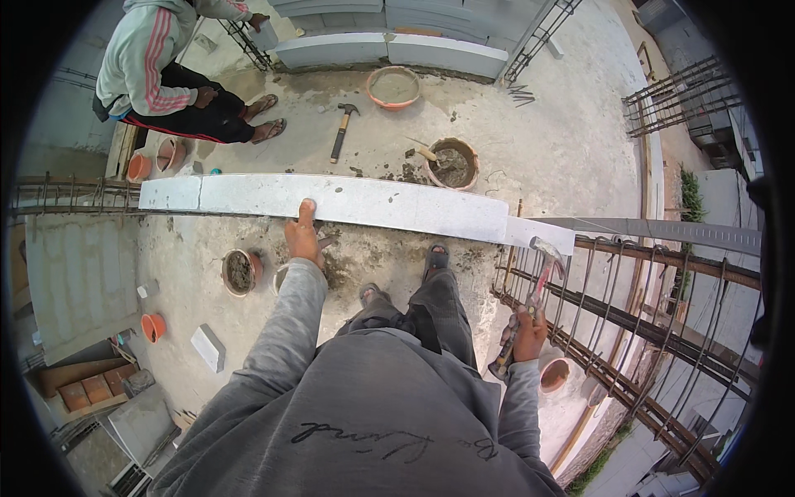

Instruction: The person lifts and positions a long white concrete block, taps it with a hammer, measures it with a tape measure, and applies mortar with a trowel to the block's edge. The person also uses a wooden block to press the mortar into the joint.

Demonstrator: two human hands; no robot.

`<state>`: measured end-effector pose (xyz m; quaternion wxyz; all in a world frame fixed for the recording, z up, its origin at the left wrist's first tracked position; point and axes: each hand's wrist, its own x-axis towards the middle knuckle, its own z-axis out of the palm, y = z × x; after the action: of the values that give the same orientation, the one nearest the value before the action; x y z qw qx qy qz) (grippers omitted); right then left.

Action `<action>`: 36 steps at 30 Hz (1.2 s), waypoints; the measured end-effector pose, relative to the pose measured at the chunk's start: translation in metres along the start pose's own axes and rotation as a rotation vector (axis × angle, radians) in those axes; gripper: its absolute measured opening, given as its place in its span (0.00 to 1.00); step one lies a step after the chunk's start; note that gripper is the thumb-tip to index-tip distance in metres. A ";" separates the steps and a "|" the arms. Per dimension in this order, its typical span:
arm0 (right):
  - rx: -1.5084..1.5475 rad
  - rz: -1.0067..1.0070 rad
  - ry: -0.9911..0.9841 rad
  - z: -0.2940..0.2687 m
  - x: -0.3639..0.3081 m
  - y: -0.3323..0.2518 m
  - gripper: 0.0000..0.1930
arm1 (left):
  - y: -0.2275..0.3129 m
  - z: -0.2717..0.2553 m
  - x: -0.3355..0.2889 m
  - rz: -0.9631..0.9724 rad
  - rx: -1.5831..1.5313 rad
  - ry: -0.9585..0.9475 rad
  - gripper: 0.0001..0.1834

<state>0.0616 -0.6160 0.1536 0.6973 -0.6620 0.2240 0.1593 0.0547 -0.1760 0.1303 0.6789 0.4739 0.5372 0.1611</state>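
A row of white lightweight concrete blocks [356,199] runs across the view in front of me. My left hand [305,240] rests against its near edge, the thumb stretched onto the top and another finger pointing right along the near face; its remaining fingers are hidden. In my right hand [528,335] is a claw hammer [550,277], gripped by its handle, with the head raised near the row's right end. A shorter white block [540,235] forms that end, beside the steel rebar cage [613,290]. I cannot tell whether the hammer head touches the block.
Beyond the row lie another hammer [340,132], a mortar bucket [454,164] with a trowel, and a wide basin [393,87]. A person [161,74] stands at the far left. Nearer are a mortar bucket [241,272], a loose block [208,348] and an orange bucket [153,327].
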 end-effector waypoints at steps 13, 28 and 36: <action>-0.812 -0.593 -0.755 0.071 0.020 -0.112 0.25 | -0.012 0.008 0.003 0.060 -0.060 0.110 0.53; -1.171 -1.351 -1.371 0.417 0.008 -0.131 0.29 | -0.010 0.009 -0.002 0.052 0.174 0.203 0.67; -1.078 -1.340 -1.380 0.442 0.019 -0.112 0.30 | 0.003 0.003 -0.010 -0.031 0.135 0.107 0.65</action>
<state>0.1804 -0.1857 0.2496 0.2373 -0.6355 -0.7169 0.1612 0.0544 -0.1828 0.1381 0.6181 0.5010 0.5896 0.1391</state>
